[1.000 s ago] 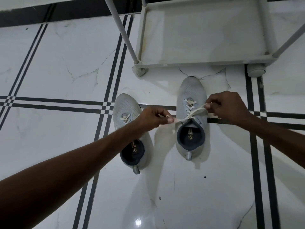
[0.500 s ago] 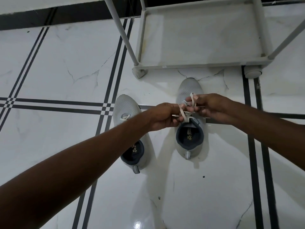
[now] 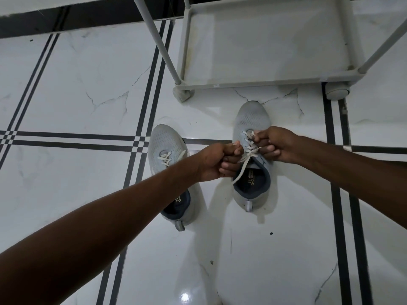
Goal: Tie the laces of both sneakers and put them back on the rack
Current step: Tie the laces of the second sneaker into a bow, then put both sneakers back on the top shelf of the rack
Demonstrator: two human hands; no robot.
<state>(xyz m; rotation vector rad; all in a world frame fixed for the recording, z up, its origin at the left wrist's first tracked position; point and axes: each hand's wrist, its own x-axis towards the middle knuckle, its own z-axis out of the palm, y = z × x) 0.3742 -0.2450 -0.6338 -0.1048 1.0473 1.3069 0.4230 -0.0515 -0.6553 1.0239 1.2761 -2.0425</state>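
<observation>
Pinching the pale flat laces point(image 3: 250, 151) over the grey mesh sneaker point(image 3: 252, 164), left hand point(image 3: 217, 162) and right hand point(image 3: 274, 143) risked a loose knot if grip slipped.

Knit mesh sneakers point(image 3: 251, 128), glossy marble-look floor point(image 3: 66, 95), matt plastic rack point(image 3: 253, 84)

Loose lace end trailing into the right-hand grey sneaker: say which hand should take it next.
Left, probably. The loose white lace end hangs just beside the left hand, below its fingers. The right hand sits farther up the grey mesh sneaker, gripping the laces.
</observation>
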